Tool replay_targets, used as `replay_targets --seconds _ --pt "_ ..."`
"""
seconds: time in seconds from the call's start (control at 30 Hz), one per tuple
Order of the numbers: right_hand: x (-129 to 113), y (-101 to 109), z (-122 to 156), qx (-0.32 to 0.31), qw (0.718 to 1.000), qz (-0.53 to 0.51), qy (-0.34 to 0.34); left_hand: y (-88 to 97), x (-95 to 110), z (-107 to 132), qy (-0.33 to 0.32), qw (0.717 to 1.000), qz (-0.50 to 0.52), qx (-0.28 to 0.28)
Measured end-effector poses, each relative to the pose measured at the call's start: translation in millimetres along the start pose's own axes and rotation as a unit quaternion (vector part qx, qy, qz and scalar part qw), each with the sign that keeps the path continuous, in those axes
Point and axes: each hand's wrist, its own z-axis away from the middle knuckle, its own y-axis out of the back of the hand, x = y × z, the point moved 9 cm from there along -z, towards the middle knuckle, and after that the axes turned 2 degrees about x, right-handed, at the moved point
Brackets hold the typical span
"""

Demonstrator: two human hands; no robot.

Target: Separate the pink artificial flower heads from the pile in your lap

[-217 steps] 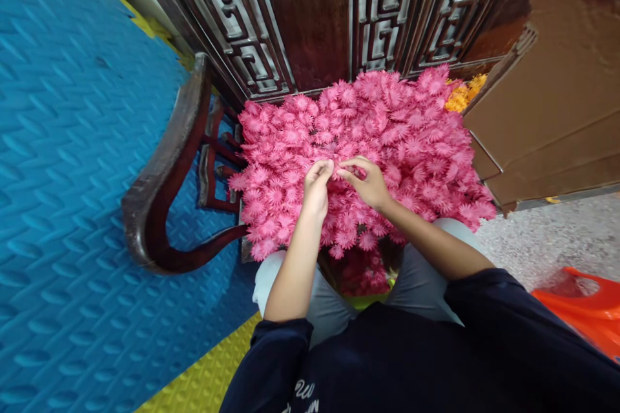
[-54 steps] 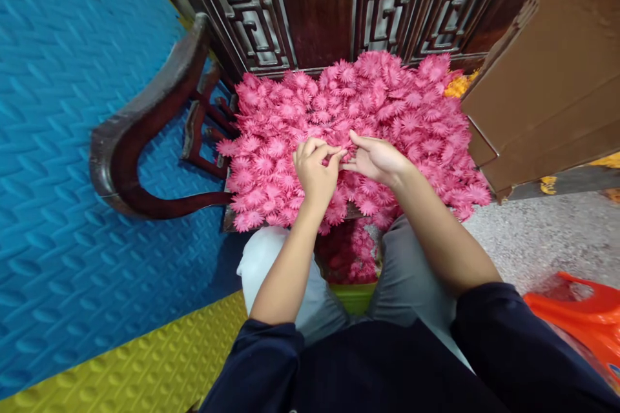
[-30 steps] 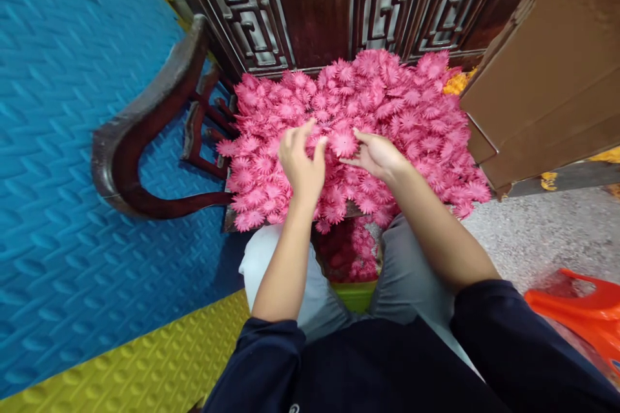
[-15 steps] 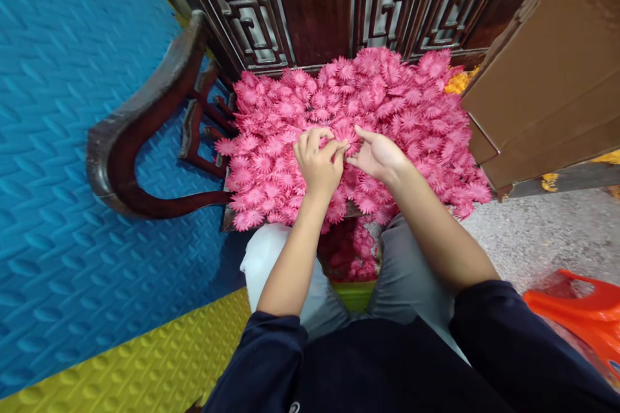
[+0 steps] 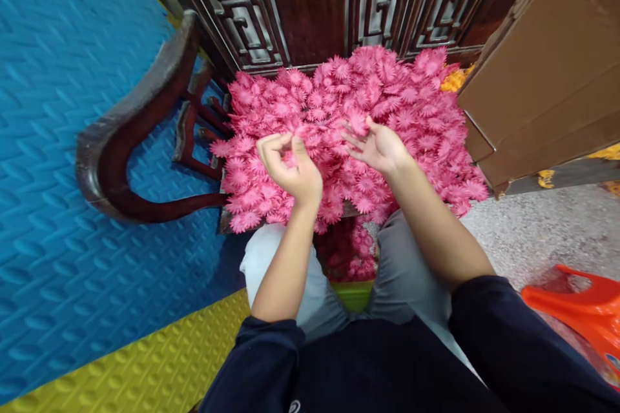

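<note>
Blue foam floor mat [image 5: 58, 142] across the whole left of the view, yellow mat [image 5: 159, 361] edging it at bottom. Dark carved wooden panel [image 5: 310, 6] upright at the top, behind everything else. Brown cardboard box [image 5: 547, 71] at upper right, its corner just beside the flower heap. Speckled grey floor [image 5: 533, 232] below the box; orange plastic bag [image 5: 581, 316] at the right edge.

Dark wooden chair, curved armrest [image 5: 126, 135] to the left, seat almost wholly covered. Heap of pink fabric flowers [image 5: 411, 122] piled on the seat, reaching from the carved panel to the seat's front edge; a few more pink flowers [image 5: 353, 258] lower down between the knees, in shadow. Small patch of yellow flowers [image 5: 453, 79] wedged between heap and box.

Grey-trousered knees either side of the seat front; dark navy sleeves at bottom.

Left hand [image 5: 290, 164] above the heap's left-centre, fingers curled inward and pinched on a single pink flower [image 5: 290, 156], mostly hidden by the fingers. Right hand [image 5: 380, 145] over the heap's centre, palm up, fingers spread and slack, grasping nothing, fingertips touching the top flowers. Hands apart, a strip of heap between them.
</note>
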Motion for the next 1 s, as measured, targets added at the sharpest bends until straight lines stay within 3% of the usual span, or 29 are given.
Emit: replay_targets --seconds 0.07,0.17,0.27,0.33,0.43,0.6,0.7,1.0 --pt "-4 4 -7 -0.001 0.999 0.031 0.024 -4.0 -16 -14 0.008 1.000 -0.023 -0.020" --pt "2 6 -10 0.004 0.996 0.084 0.014 -13.6 -52 -28 0.073 0.996 -0.013 -0.056" --pt "7 3 -5 0.017 0.995 0.098 0.014 -19.0 -65 -31 0.076 0.993 -0.022 -0.087" --pt "7 -1 -1 0.018 0.996 0.090 0.018 -15.3 -57 -29 0.060 0.994 -0.045 -0.084" --pt "8 -4 3 0.020 0.996 0.081 0.020 -11.5 -30 -21 0.008 0.992 -0.083 -0.093" --pt "14 -10 0 -0.003 0.997 0.082 0.013 -41.5 11 8 -0.138 0.952 -0.090 -0.257" --pt "17 -15 -2 -0.033 0.997 0.071 0.002 -52.0 12 19 -0.170 0.936 -0.103 -0.292" --pt "16 -13 -4 -0.035 0.997 0.074 -0.005 -57.1 11 21 -0.162 0.939 -0.135 -0.272"
